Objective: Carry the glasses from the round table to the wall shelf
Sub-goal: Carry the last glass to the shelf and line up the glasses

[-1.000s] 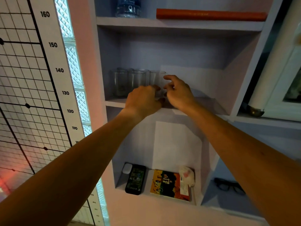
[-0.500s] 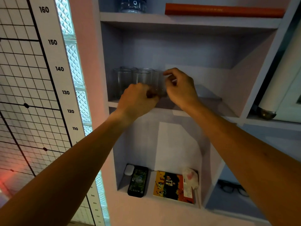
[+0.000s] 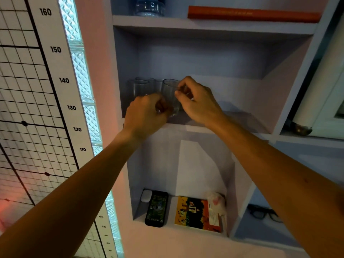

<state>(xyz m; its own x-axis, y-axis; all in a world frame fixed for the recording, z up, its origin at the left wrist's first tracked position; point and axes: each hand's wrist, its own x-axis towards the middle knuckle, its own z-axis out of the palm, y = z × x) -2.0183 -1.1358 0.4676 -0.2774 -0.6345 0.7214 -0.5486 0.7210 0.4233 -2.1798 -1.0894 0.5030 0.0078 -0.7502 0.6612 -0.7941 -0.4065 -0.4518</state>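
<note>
Several clear glasses [image 3: 138, 88] stand at the left end of the wall shelf's middle board [image 3: 240, 121]. The rightmost glass [image 3: 169, 94] stands upright on that board. My right hand [image 3: 198, 103] pinches its rim between thumb and fingers. My left hand [image 3: 147, 115] is curled in a fist against the lower part of the same glass, and its fingers hide the base. Whether a second glass sits inside the left fist I cannot tell. The round table is out of sight.
A water bottle [image 3: 149, 6] and an orange roll [image 3: 253, 14] lie on the board above. Below are a phone [image 3: 156, 208], a small white case [image 3: 146, 195], a book [image 3: 198, 213] and spectacles [image 3: 264, 214]. A height chart [image 3: 55, 81] hangs to the left.
Both hands have shifted slightly left with the glass, closer to the other glasses. My right hand's fingers have moved up to the rim.
</note>
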